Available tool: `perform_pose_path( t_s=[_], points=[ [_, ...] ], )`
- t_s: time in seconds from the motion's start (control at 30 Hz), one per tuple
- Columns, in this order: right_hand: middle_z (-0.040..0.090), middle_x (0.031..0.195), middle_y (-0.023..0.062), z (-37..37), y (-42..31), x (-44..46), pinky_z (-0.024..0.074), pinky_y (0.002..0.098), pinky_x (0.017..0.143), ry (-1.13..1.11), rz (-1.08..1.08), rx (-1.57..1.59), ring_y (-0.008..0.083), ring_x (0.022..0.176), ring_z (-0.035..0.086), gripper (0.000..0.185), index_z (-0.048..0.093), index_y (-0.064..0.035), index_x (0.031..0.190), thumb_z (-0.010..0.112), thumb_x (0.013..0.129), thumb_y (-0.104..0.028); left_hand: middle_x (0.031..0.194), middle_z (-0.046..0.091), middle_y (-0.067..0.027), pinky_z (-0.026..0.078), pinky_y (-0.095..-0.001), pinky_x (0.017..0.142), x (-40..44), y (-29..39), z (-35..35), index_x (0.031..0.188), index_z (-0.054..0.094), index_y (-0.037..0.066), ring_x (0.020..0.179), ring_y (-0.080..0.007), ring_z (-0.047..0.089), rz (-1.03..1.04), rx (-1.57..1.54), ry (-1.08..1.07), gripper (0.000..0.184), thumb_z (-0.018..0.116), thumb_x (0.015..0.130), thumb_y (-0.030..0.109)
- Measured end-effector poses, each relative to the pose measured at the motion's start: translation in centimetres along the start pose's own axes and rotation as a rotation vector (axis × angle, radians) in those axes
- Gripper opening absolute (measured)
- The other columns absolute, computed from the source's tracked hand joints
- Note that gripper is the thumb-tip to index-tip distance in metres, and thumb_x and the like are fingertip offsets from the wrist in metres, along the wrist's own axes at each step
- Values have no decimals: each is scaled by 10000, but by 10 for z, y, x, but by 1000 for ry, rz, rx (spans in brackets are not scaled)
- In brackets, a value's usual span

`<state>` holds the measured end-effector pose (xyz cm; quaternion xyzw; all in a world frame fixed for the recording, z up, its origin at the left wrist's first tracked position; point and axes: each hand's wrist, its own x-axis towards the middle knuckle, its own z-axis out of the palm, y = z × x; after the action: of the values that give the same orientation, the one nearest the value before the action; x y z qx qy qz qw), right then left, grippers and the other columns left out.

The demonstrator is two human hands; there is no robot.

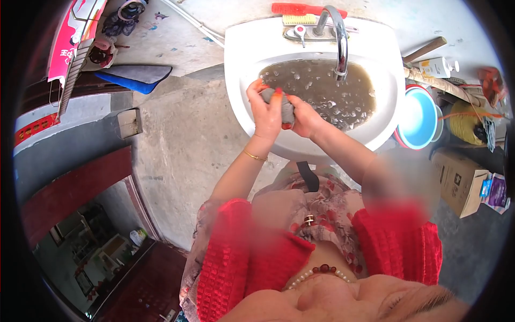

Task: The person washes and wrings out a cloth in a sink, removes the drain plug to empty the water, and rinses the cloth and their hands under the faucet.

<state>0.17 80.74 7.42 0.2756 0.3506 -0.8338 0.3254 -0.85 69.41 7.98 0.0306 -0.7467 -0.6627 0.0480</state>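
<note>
A wadded grey cloth [287, 111] is squeezed between both hands above the front left rim of the white sink [252, 110]. My left hand [265, 111] wraps it from the left, thumb lying over it. From the other side my right hand [304, 116] closes round it, its fingers partly hidden. Murky grey-brown water [311, 86] with bubbles fills the basin beyond the hands. Over the water arches a chrome faucet [341, 48].
A brush [299, 20] and a red-handled object [306, 9] lie on the sink's back ledge. Right of the sink are a light blue basin [417, 118], a white bottle [435, 67] and a cardboard box [458, 180]. A blue-grey dustpan-like piece [137, 78] is at the left.
</note>
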Motion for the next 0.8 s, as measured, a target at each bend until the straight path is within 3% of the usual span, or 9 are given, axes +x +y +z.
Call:
perform_pose_path(
  t_s=[0.03, 0.17, 0.3, 0.4, 0.5, 0.6, 0.63, 0.7, 0.8],
  points=[
    [614, 893, 38, 3, 1, 1, 393, 297, 499, -25, 7, -33, 162, 684, 548, 318, 538, -118, 1064, 307, 988, -323, 1140, 435, -131, 402, -335, 890, 0, -3, -6, 1280, 342, 2, 1036, -192, 441, -114, -76, 31, 499, 590, 869, 141],
    [611, 907, 38, 14, 11, 13, 389, 294, 518, -77, 10, -42, 159, 693, 539, 326, 534, -111, 1058, 300, 996, -331, 1166, 411, -143, 385, -339, 913, -1, -12, -22, 1300, 324, -1, 1032, -206, 437, 8, 43, 107, 519, 573, 877, 170],
    [608, 910, 36, 31, 16, 21, 389, 297, 533, -73, 3, -6, 149, 705, 527, 325, 529, -97, 1064, 305, 1001, -323, 1168, 400, -145, 383, -342, 919, 7, -26, -33, 1322, 299, -8, 1042, -210, 436, -56, 135, 186, 542, 554, 889, 196],
    [602, 943, 40, 32, 17, 27, 397, 305, 550, -89, -22, -14, 148, 740, 530, 317, 519, -90, 1088, 315, 1002, -317, 1203, 373, -209, 296, -394, 1001, 9, -18, -34, 1317, 293, -44, 1111, -283, 382, -132, -30, 195, 594, 588, 840, 152],
    [590, 1009, 53, 33, 16, 29, 433, 318, 611, -85, -50, 25, 157, 802, 543, 315, 502, -82, 1129, 323, 1003, -309, 1221, 363, -218, 297, -394, 1005, 6, -21, -35, 1329, 286, -27, 1126, -293, 379, 8, -50, 138, 620, 602, 819, 130],
    [570, 1087, 77, 43, 12, 26, 469, 343, 715, -87, -50, 50, 186, 892, 552, 337, 482, -76, 1186, 335, 1000, -315, 1217, 384, -212, 318, -386, 996, 2, -18, -33, 1307, 331, -17, 1128, -295, 399, 180, 212, 130, 607, 625, 794, 121],
    [563, 1113, 86, 45, 11, 25, 479, 353, 754, -92, -46, 53, 198, 925, 554, 350, 474, -74, 1207, 339, 998, -320, 1196, 411, -201, 337, -382, 984, 6, -16, -34, 1289, 361, -12, 1119, -286, 416, 98, 215, 139, 584, 629, 787, 119],
    [552, 1154, 106, 41, 6, 27, 479, 377, 808, -92, -25, -125, 223, 995, 546, 393, 449, -65, 1260, 387, 978, -332, 1153, 464, -179, 374, -375, 962, 20, -9, -39, 1255, 421, -1, 1102, -269, 450, -62, 218, 158, 541, 638, 773, 115],
    [536, 1197, 146, 24, -2, 35, 458, 398, 875, 24, -190, -471, 263, 1081, 521, 471, 435, -52, 1311, 471, 934, -332, 1189, 471, -221, 390, -394, 962, 39, -10, -57, 1232, 463, 10, 1107, -324, 478, 56, 587, 32, 539, 644, 734, 106]
  ],
)
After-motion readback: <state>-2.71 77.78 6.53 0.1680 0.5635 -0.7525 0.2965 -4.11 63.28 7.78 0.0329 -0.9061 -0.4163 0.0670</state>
